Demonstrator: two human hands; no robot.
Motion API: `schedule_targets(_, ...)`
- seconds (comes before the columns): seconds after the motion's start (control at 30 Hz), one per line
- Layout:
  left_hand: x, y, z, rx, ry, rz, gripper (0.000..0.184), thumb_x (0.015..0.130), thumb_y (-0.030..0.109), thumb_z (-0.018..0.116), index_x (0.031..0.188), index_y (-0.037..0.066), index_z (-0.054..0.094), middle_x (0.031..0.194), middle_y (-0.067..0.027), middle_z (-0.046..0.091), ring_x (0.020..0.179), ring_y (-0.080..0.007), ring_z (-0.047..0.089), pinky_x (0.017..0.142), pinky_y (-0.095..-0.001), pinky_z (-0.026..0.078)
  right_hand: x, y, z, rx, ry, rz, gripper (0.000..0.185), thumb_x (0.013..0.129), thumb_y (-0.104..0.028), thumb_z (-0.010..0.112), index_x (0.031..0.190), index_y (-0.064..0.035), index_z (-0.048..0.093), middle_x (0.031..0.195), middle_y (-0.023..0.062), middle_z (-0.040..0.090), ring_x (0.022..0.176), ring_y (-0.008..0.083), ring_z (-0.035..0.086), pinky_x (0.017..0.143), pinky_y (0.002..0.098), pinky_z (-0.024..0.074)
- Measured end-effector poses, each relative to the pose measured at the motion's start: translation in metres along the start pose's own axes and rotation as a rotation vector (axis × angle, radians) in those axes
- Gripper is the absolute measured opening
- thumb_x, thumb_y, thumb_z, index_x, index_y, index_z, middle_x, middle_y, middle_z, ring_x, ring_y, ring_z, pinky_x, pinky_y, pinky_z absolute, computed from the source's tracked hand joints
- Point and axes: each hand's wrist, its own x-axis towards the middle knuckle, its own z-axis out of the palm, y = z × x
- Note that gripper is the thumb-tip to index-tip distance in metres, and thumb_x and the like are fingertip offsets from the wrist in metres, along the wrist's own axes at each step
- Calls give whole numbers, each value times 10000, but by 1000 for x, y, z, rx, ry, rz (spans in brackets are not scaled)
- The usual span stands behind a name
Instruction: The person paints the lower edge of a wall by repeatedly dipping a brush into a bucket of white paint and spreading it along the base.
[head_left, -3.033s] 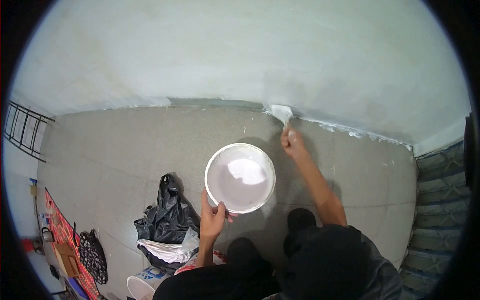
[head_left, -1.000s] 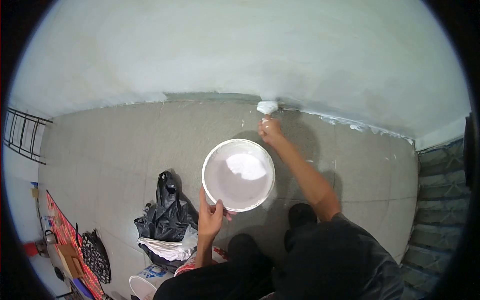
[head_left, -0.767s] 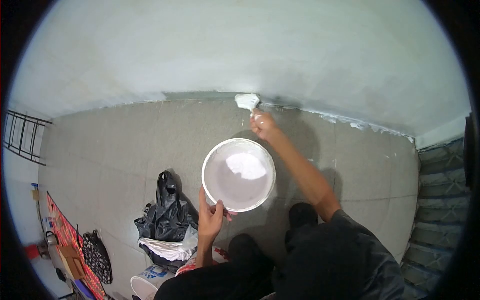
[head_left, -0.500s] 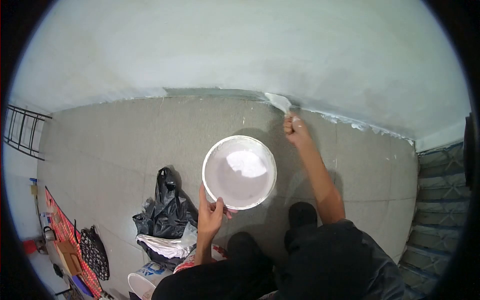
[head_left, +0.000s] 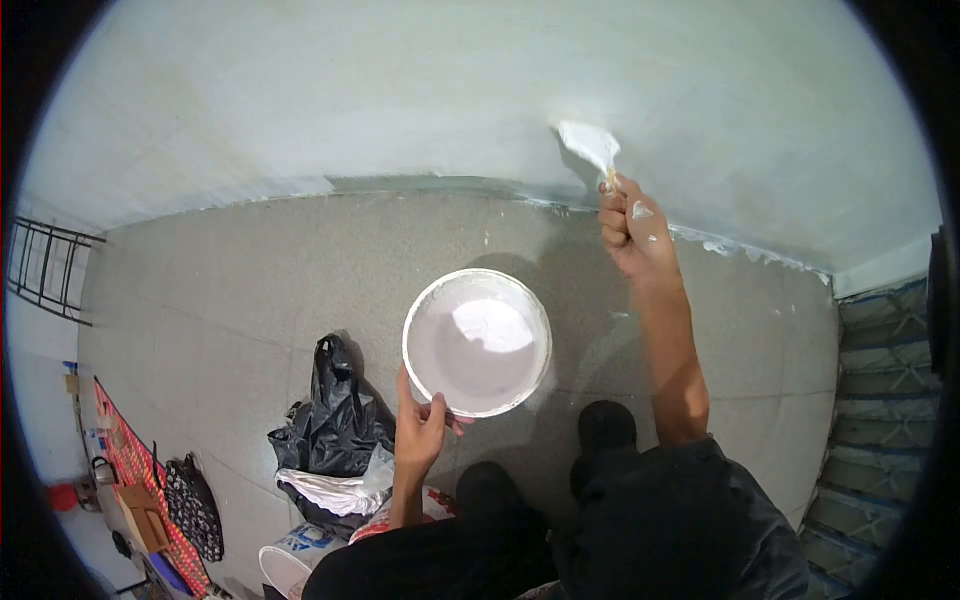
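My left hand [head_left: 421, 432] grips the near-left rim of a round white bucket [head_left: 477, 343], thumb over the edge. A pale paint-like liquid with a bright reflection shows inside it. In my right hand [head_left: 637, 228], the fingers are wrapped round the handle of a brush [head_left: 590, 143] whose wide head is coated white. The brush head is at the pale wall [head_left: 400, 90], above the line where wall meets floor. White smears mark the back of my right hand. A darker grey-green strip [head_left: 430, 185] runs along the wall's foot, left of the brush.
Left of my legs lie a black plastic bag [head_left: 340, 430], a white cloth [head_left: 335, 492] and a tipped white bucket [head_left: 290, 560]. Farther left are a red patterned mat [head_left: 130, 450] and a dark patterned bag [head_left: 193, 505]. A metal shutter [head_left: 875, 400] stands at the right.
My right hand has moved the brush leftward along the wall's foot, then back right and up onto the wall. My left hand keeps the bucket in nearly the same place.
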Motion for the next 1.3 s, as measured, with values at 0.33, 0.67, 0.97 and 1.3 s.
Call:
schedule_targets(0.33, 2, -4, -3, 12, -28, 8, 625, 900, -18, 377, 1400, 45, 6, 893, -224, 582, 609, -221, 630, 476, -274, 503, -12, -11, 63, -521, -34, -358, 344, 939, -351, 465, 738, -71, 461, 543, -32, 409, 416, 42, 363, 374, 191, 266)
schedule_targets(0.67, 2, -4, -1, -19, 9, -17, 611, 880, -29, 381, 1390, 20, 48, 890, -208, 587, 586, -218, 615, 455, -281, 491, 74, 156, -78, -1023, 184, -300, 512, 945, -408, 413, 653, 3, 498, 518, 48, 474, 458, 153, 455, 437, 347, 355)
schedule_targets(0.97, 4, -5, -5, 3, -21, -9, 606, 895, -28, 367, 1388, 38, 23, 900, -227, 585, 599, -228, 635, 466, -274, 503, 47, 165, -90, -358, 217, 269, 318, 929, -412, 461, 849, -105, 467, 594, -44, 380, 416, 46, 322, 350, 204, 221)
schedule_targets(1.3, -12, -4, -25, 404, -50, -7, 536, 938, 256, 442, 1355, -1, 227, 885, -230, 600, 667, -333, 628, 596, -369, 498, -11, 80, -125, -112, 186, 209, 282, 930, -369, 488, 787, -128, 458, 584, -69, 347, 429, 25, 291, 348, 192, 205)
